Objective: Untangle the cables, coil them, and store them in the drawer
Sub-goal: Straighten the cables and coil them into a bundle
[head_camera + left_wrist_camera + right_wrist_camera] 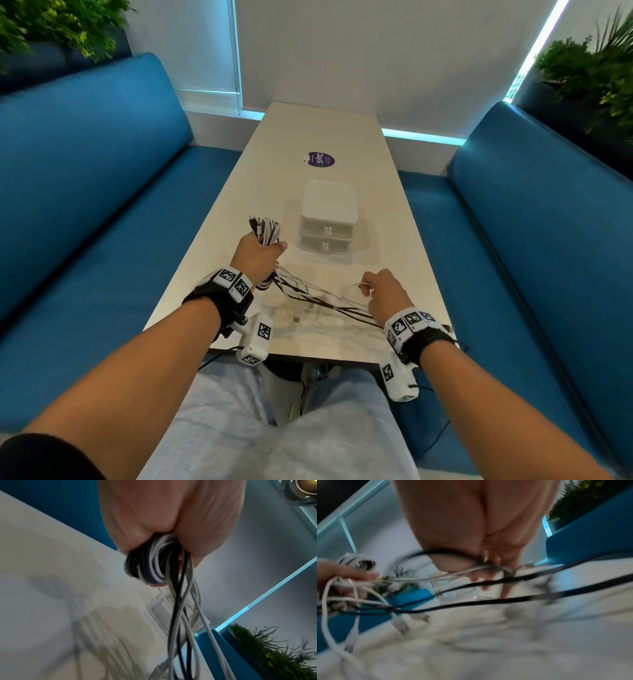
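My left hand (262, 255) grips a bundle of black and white cables (265, 230) wound into loops, held above the table's near left part. The left wrist view shows the coil (147, 566) clamped in the fist, with loose strands hanging down. From it several black and white strands (322, 298) run across the table to my right hand (378, 291), which pinches a thin white cable end (356, 285). In the blurred right wrist view, strands (471, 585) cross under the curled fingers (488, 580). A small white two-drawer box (327, 219) stands mid-table, both drawers closed.
A purple round sticker (321, 159) lies on the white table (308, 130) beyond the box. Blue sofas (85, 171) flank both long sides, with plants behind them. A loose connector (296, 319) lies near the table's front edge.
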Demonstrator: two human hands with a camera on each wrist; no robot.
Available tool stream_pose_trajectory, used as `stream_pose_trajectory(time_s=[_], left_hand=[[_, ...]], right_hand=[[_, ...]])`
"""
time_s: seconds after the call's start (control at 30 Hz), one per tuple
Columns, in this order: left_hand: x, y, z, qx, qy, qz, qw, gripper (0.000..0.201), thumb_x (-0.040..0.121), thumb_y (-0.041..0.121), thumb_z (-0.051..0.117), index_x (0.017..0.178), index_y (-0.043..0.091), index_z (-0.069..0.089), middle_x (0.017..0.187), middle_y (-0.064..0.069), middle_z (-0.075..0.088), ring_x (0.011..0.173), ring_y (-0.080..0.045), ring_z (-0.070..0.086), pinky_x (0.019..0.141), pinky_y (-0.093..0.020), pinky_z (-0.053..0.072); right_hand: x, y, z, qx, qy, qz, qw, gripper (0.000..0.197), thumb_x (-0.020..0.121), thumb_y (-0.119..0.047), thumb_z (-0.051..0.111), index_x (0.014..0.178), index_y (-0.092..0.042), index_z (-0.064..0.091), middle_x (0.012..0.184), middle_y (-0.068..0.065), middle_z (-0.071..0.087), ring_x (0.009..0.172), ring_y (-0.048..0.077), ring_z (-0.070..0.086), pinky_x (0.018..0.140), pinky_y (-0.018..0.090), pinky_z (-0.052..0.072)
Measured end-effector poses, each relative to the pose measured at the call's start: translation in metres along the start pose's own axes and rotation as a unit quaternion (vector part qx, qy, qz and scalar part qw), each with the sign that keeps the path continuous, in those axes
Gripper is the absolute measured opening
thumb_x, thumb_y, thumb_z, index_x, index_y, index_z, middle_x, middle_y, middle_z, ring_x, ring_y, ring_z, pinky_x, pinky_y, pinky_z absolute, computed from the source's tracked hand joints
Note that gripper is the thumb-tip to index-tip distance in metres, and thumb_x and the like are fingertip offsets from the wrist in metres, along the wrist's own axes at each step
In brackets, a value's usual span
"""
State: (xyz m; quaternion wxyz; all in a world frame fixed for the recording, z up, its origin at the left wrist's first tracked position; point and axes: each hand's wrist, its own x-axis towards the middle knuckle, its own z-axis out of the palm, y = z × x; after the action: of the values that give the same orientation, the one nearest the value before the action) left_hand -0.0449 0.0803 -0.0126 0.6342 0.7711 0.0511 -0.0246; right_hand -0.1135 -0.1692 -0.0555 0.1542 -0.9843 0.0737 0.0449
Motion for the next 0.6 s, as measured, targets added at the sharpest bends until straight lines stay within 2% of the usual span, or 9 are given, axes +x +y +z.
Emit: stream_pose_trajectory(time_s=[0.1,0.17,0.2,0.27,0.33,0.4,0.43,0.5,0.6], left_hand=[[0.004,-0.001,-0.011,0.024,0.026,0.014,0.999,0.007,0.092,0.012,0.066,0.092,0.011,0.059,0.085,-0.006,0.057,0.076,-0.022,0.054,0.073,-0.026,0.042],[0.004,-0.002,-0.012,0.037,0.034,0.01,0.999,0.01,0.091,0.013,0.066,0.091,0.007,0.058,0.083,-0.005,0.059,0.075,-0.022,0.056,0.076,-0.026,0.044],[0.005,-0.003,-0.011,0.038,0.033,0.004,0.999,0.014,0.09,0.015,0.067,0.092,0.004,0.059,0.082,-0.007,0.063,0.072,-0.023,0.062,0.076,-0.028,0.05],[0.005,-0.003,-0.01,0.022,0.019,-0.008,1.0,0.016,0.09,0.014,0.067,0.096,0.002,0.058,0.079,-0.015,0.066,0.061,-0.023,0.068,0.066,-0.034,0.059],[0.003,0.001,-0.009,0.013,0.007,-0.001,1.0,0.01,0.091,0.008,0.064,0.091,0.004,0.055,0.073,-0.017,0.061,0.049,-0.021,0.064,0.053,-0.03,0.056],[0.001,0.005,-0.008,0.022,-0.001,0.013,1.0,0.01,0.092,0.006,0.063,0.089,0.006,0.053,0.07,-0.014,0.057,0.045,-0.018,0.06,0.046,-0.025,0.052],[-0.001,0.007,-0.008,0.033,-0.005,0.021,0.999,0.01,0.092,0.006,0.062,0.09,0.006,0.053,0.069,-0.014,0.057,0.045,-0.018,0.06,0.045,-0.024,0.051],[-0.004,0.009,-0.004,0.049,-0.016,0.027,0.998,0.009,0.092,0.007,0.062,0.089,0.007,0.053,0.069,-0.013,0.057,0.047,-0.018,0.061,0.044,-0.023,0.05],[-0.006,0.008,0.004,0.069,-0.04,0.031,0.996,0.01,0.092,0.008,0.062,0.088,0.009,0.053,0.07,-0.011,0.059,0.05,-0.02,0.063,0.048,-0.027,0.052]], right_hand=[[-0.003,0.007,-0.004,-0.061,0.028,-0.044,0.997,0.027,0.087,0.005,0.044,0.087,-0.021,0.051,0.1,-0.001,0.045,0.074,0.023,0.055,0.065,0.03,0.045],[-0.005,0.007,-0.006,-0.104,0.037,-0.006,0.994,0.018,0.091,-0.003,0.045,0.101,-0.017,0.052,0.107,0.002,0.047,0.077,0.025,0.059,0.066,0.035,0.047],[-0.004,0.006,-0.007,-0.12,0.035,0.028,0.992,0.017,0.093,-0.008,0.046,0.107,-0.014,0.051,0.111,0.004,0.048,0.082,0.027,0.061,0.068,0.036,0.046],[-0.004,0.005,-0.009,-0.112,0.022,0.102,0.988,0.023,0.095,-0.023,0.045,0.114,-0.011,0.049,0.115,0.006,0.049,0.093,0.028,0.063,0.075,0.036,0.044],[-0.004,0.006,-0.012,-0.079,0.009,0.165,0.983,0.042,0.095,-0.042,0.04,0.119,-0.009,0.05,0.117,0.008,0.053,0.099,0.03,0.062,0.08,0.037,0.042],[-0.004,0.009,-0.013,-0.092,0.017,0.177,0.98,0.057,0.096,-0.053,0.038,0.131,-0.008,0.042,0.127,0.01,0.05,0.106,0.031,0.06,0.082,0.039,0.044],[-0.004,0.01,-0.012,-0.103,0.035,0.153,0.982,0.063,0.096,-0.054,0.043,0.138,-0.009,0.035,0.133,0.01,0.045,0.109,0.031,0.059,0.084,0.041,0.046],[-0.003,0.012,-0.009,-0.109,0.063,0.04,0.991,0.071,0.094,-0.045,0.056,0.148,-0.014,0.023,0.141,0.01,0.034,0.116,0.03,0.054,0.091,0.042,0.049],[-0.002,0.003,-0.003,-0.115,0.085,-0.147,0.979,0.063,0.089,-0.011,0.062,0.146,-0.023,0.036,0.146,0.006,0.034,0.124,0.027,0.046,0.101,0.039,0.046]])
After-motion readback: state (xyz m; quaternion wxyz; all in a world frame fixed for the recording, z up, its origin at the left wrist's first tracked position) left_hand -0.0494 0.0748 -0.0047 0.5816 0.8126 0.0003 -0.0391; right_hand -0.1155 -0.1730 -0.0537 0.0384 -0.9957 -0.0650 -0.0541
